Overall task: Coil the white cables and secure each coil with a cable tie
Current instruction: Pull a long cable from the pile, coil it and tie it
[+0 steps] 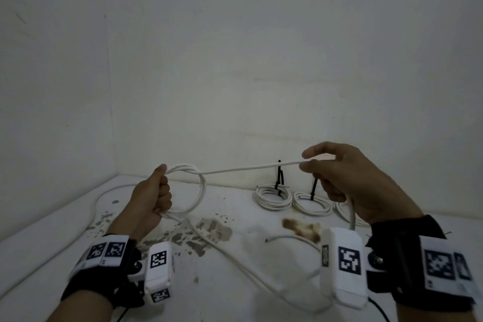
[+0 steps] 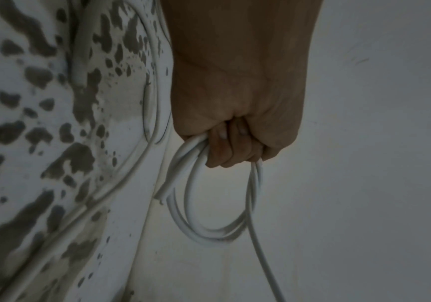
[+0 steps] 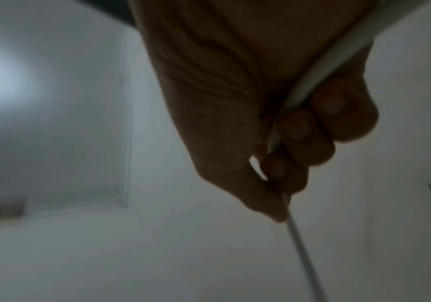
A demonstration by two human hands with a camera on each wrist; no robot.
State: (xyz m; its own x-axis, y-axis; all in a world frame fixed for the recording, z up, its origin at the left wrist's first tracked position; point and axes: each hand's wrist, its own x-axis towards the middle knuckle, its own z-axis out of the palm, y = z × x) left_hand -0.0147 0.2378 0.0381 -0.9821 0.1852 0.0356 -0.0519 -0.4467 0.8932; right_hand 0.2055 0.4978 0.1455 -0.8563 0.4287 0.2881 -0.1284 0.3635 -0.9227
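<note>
My left hand [image 1: 151,197] is fisted around a small coil [image 1: 194,188] of the white cable [image 1: 251,167], loops hanging at 3 o'clock of the fist, off the table [image 1: 52,243]. My right hand [image 1: 347,180] pinches the same cable between thumb and fingers; the run between hands is taut. Slack drops from the right palm to the table at 6 o'clock. Two tied coils [image 1: 274,197] with black cable ties [image 1: 279,178] lie at 12 o'clock by the wall [image 1: 235,60].

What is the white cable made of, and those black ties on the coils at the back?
The white cable looks like smooth, matte plastic sheathing: it bends into even loops in the left hand. What is inside cannot be seen. The black ties look like thin, stiff plastic strips, since their tails stand upright.
</note>
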